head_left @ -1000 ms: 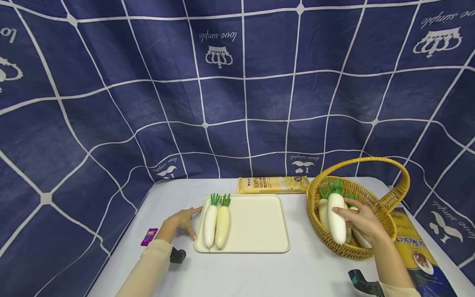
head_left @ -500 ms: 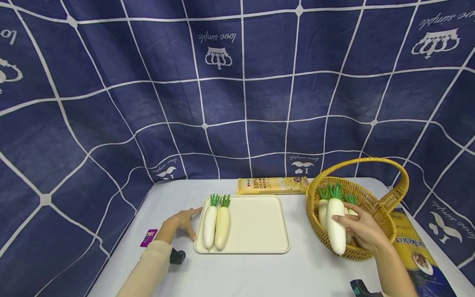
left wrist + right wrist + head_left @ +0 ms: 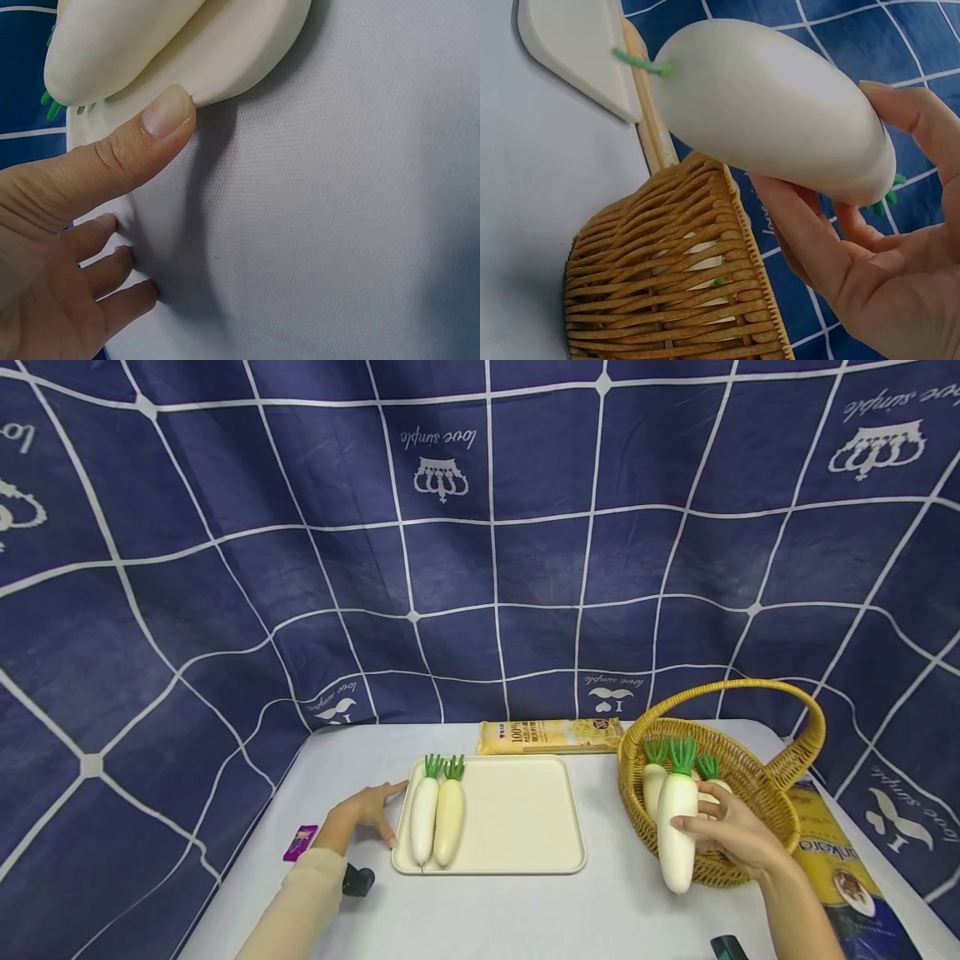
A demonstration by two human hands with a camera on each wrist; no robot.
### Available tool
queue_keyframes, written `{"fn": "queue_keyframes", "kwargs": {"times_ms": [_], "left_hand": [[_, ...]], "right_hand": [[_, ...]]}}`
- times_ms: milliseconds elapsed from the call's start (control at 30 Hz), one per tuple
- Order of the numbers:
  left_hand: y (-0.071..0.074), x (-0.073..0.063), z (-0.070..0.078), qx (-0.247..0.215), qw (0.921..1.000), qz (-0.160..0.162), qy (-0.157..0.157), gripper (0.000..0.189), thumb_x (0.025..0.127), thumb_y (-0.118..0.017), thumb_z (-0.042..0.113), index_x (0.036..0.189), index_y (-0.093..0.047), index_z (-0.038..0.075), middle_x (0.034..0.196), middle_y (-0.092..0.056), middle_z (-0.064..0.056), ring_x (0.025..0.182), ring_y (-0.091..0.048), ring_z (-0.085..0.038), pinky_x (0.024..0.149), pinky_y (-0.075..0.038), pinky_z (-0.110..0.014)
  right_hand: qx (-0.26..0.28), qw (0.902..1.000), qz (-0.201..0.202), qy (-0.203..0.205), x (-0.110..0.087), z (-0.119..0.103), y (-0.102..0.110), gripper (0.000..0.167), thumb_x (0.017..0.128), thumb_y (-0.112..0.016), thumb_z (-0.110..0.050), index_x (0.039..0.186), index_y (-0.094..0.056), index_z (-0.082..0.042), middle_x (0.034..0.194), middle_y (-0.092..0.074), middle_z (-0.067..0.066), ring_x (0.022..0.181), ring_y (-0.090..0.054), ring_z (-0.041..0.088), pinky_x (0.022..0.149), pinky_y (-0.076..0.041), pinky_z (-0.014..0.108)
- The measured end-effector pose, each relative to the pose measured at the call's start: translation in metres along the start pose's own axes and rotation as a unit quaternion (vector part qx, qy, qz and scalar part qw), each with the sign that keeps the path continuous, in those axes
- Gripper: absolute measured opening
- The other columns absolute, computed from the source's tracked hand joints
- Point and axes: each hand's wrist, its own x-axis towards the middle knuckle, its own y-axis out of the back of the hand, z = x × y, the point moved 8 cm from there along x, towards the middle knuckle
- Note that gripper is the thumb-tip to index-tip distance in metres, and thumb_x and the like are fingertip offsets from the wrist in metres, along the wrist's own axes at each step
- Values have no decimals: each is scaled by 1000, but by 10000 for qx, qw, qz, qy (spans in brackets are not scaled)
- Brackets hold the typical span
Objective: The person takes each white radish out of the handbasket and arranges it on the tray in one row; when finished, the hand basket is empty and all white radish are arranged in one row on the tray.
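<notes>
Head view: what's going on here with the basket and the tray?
A person's right hand grips a long white radish, leafy end up, at the front of the wicker basket, where more radishes lie. The left hand touches the left edge of the cream tray. In that tray a whiter radish and a yellower one lie side by side; the held radish is not in it yet.
</notes>
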Motion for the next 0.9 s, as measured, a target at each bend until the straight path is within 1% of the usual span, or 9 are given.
{"fn": "queue_keyframes", "kwargs": {"times_ms": [100, 200, 300, 400, 533, 633, 700, 800, 900], "left_hand": [[1, -1, 1, 51, 10000, 16, -29, 112, 47, -92, 20, 144, -37, 12, 143, -30, -34, 129, -30, -55, 103, -26, -67], [1, -1, 2, 55, 10000, 13, 2, 112, 47, -92, 20, 144, -37, 12, 144, -30, -33, 129, -29, -55, 103, -26, -67], [1, -1, 2, 38, 10000, 7, 44, 112, 47, -92, 20, 145, -37, 12, 144, -30, -33, 129, -29, -54, 103, -26, -67], [1, 0, 1, 18, 10000, 7, 50, 113, 46, -92, 20, 145, -37, 13, 145, -29, -32, 130, -29, -54, 103, -26, -66], [1, 1, 1, -3, 10000, 27, 43, 113, 46, -92, 20, 145, -37, 13, 145, -30, -32, 129, -29, -54, 103, -27, -67], [0, 2, -1, -4, 10000, 27, 69, 113, 45, -92, 20, 145, -37, 14, 145, -30, -32, 129, -29, -54, 103, -27, -67], [-1, 2, -2, 0, 10000, 20, 85, 113, 45, -92, 21, 145, -37, 14, 145, -30, -32, 129, -29, -54, 103, -27, -67], [-1, 3, -2, -27, 9999, 5, 100, 113, 46, -91, 21, 145, -37, 14, 145, -29, -32, 130, -29, -54, 103, -26, -67], [0, 3, -1, -22, 10000, 3, 81, 113, 46, -91, 20, 145, -37, 14, 145, -29, -32, 130, -29, -54, 103, -27, -66]], "right_hand": [[-84, 10000, -20, 4, -1, 0, -2, 87, 82, -66, -12, 141, -7, 10, 129, -39, 40, 95, -62, 25, 76, -56, 40], [-165, 9997, -138, 90, -2, -2, -5, 88, 81, -67, -11, 140, -6, 11, 130, -36, 44, 98, -61, 28, 78, -55, 40], [-193, 9992, -265, 242, -3, -5, -9, 88, 79, -67, -8, 139, -6, 13, 128, -38, 43, 99, -60, 27, 79, -54, 40], [-206, 9980, -412, 442, -4, -8, -13, 87, 78, -67, -6, 138, -7, 14, 123, -45, 39, 99, -60, 25, 80, -54, 38], [-118, 9959, -623, 651, -3, -11, -18, 87, 78, -68, -3, 137, -6, 13, 117, -53, 29, 96, -61, 19, 78, -54, 35], [33, 9933, -826, 803, -3, -14, -24, 87, 79, -66, -2, 137, -3, 14, 113, -56, 23, 94, -62, 16, 77, -55, 34], [79, 9913, -955, 899, -2, -16, -28, 87, 80, -66, -1, 136, -1, 15, 111, -56, 21, 93, -62, 15, 77, -56, 34], [76, 9910, -1014, 874, -1, -17, -34, 89, 80, -66, -2, 138, 0, 14, 114, -54, 25, 94, -62, 17, 78, -55, 34], [50, 9909, -1053, 834, 1, -19, -40, 93, 79, -66, -4, 139, 2, 13, 122, -46, 36, 100, -60, 22, 81, -53, 33]]}}
